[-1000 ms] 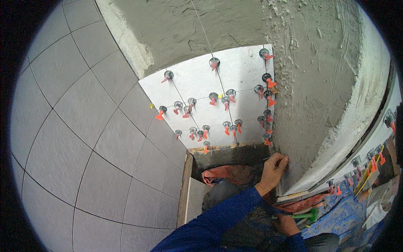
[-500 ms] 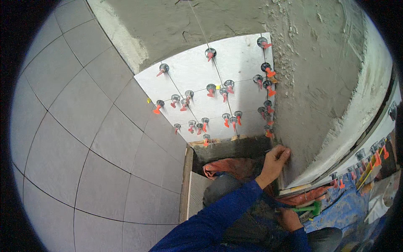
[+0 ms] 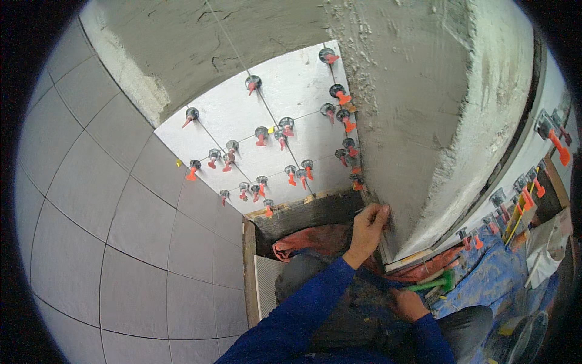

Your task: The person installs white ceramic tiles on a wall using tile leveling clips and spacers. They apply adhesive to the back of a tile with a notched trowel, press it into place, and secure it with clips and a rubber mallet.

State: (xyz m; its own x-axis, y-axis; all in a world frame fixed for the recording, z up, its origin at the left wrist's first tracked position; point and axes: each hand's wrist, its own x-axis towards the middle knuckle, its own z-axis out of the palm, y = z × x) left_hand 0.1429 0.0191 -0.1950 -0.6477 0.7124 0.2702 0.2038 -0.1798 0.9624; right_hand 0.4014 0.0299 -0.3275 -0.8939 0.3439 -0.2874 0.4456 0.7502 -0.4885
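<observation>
Mortar point(image 3: 418, 164) lies just right of the left hand point(image 3: 366, 232), pinched narrow, anything held unclear.

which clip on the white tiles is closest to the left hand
The lowest clip along the right edge of the white tiles, just above the left hand; the others sit higher or farther left.

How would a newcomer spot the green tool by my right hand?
Find the crumpled blue sheet at the picture's lower right. At its left edge, just above the right hand in the picture, is the green tool, chunky head rightward. Its bright green sets it apart from the reddish cloth nearby.
</observation>
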